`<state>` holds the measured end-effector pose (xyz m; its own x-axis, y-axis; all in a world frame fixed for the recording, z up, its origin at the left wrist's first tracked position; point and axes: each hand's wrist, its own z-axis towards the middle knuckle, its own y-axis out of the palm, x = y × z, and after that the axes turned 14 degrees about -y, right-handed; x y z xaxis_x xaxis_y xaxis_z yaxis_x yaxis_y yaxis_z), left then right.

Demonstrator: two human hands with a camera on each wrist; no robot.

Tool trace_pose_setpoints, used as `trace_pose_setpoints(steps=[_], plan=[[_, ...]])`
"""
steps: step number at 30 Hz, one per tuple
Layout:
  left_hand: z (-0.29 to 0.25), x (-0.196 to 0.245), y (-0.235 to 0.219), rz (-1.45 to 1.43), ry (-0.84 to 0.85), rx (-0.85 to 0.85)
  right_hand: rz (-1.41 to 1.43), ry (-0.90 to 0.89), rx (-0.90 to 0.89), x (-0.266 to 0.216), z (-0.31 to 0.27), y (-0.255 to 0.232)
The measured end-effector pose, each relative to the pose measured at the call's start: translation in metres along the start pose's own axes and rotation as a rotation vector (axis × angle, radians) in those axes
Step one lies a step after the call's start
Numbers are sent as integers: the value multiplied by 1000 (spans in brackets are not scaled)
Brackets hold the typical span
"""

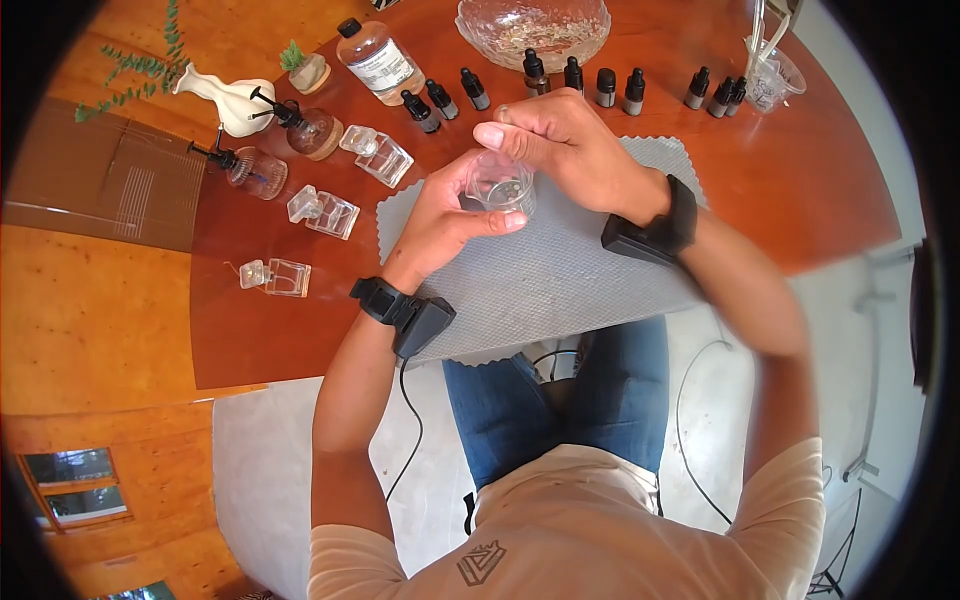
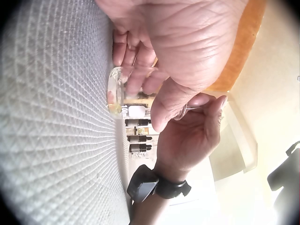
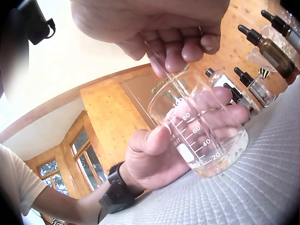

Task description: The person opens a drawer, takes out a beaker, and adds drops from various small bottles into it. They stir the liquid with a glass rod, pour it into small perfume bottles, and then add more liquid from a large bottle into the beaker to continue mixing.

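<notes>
A clear glass beaker [image 3: 187, 152] with white volume marks stands on the grey textured mat [image 1: 560, 270], a shallow layer of pale liquid at its bottom. My left hand [image 1: 440, 215] holds it from the side, thumb on the near wall and fingers behind the glass. Above the rim, my right hand [image 1: 580, 155] pinches a thin clear glass rod [image 3: 174, 80] between thumb and fingers. The rod slants down through the open top into the beaker. In the left wrist view, the left palm covers much of the beaker.
Small black-capped dropper bottles [image 1: 634, 92] line the mat's far side. A large brown bottle [image 1: 382, 62] and a glass bowl [image 1: 535, 35] stand behind. Square perfume bottles [image 1: 325, 213] and pump bottles [image 1: 257, 172] sit at left, a cup of sticks [image 1: 775, 80] at far right.
</notes>
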<state>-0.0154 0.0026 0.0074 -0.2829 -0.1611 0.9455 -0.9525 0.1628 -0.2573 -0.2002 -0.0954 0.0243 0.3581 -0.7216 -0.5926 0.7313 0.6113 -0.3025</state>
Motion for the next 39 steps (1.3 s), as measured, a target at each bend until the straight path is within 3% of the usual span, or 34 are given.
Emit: trace_pose_setpoints(steps=[34,39], plan=[[1,-4,-1,-21,44,9,-38,-2,-16,-5,1,-2],[-1,-1,-1,-21,-35,2,-49,11,-21,-7,1,-2]])
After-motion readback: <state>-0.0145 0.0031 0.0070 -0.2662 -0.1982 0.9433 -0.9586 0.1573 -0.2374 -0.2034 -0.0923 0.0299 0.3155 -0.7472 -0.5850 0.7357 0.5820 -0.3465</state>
